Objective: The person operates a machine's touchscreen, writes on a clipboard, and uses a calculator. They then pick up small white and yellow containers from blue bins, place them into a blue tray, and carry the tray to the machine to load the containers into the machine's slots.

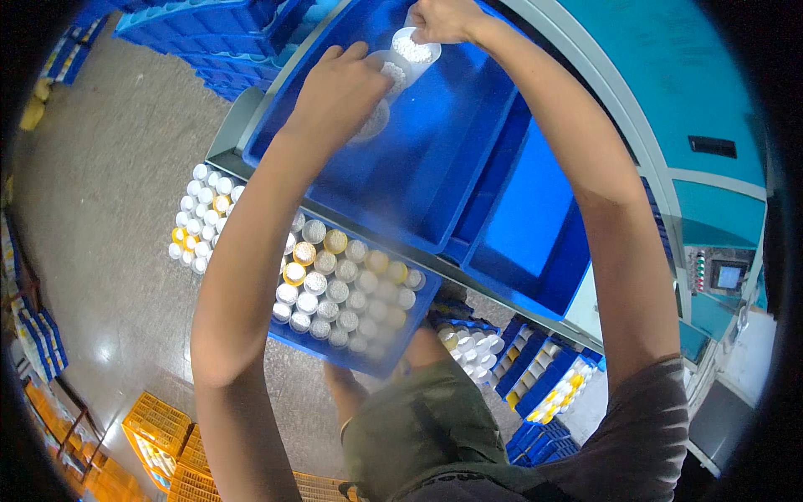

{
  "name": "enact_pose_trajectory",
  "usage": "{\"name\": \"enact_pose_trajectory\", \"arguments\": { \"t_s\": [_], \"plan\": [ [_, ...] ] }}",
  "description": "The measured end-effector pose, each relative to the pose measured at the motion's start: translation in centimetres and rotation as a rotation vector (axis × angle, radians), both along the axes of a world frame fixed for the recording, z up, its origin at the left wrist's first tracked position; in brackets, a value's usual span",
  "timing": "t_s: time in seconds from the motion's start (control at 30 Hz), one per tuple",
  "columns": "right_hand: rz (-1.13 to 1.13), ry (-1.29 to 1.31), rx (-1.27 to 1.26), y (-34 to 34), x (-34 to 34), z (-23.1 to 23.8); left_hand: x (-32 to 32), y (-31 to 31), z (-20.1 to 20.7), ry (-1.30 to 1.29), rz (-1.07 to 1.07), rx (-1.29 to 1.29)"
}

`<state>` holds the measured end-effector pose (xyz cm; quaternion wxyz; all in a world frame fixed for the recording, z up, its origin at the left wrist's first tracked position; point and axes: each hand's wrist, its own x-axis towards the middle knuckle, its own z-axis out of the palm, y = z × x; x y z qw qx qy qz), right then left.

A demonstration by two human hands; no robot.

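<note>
At the far end of a big blue tray (401,176), my right hand (450,18) is closed at the rim of a translucent white cup (416,52) filled with small white pellets. My left hand (339,90) curls its fingers against a second pellet-filled cup (395,74), just to the left and nearer. The thumb of that hand is hidden. Below its wrist a third translucent cup (372,123) shows, partly covered by the hand and blurred.
Nearer me, a shallow blue crate (368,366) holds rows of pellet-filled cups, some yellow. Another group of cups (201,219) stands left of my forearm. A second blue tray (535,209) lies right. Blue crates (209,33) stack far left; a teal machine (694,75) stands right; orange crates (159,422) sit lower left.
</note>
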<state>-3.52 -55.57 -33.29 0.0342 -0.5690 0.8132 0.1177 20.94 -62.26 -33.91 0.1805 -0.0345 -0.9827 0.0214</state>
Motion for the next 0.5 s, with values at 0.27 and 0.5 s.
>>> {"name": "enact_pose_trajectory", "arguments": {
  "t_s": [0.27, 0.5],
  "plan": [
    [0.002, -0.017, -0.082, 5.6, 3.1, 5.3, 3.3, 1.2, 3.2, 0.151, -0.074, -0.118],
    [0.235, 0.001, -0.22, 15.9, 17.6, 17.7, 19.5, 2.8, 11.3, 0.472, -0.017, -0.007]
  ]
}}
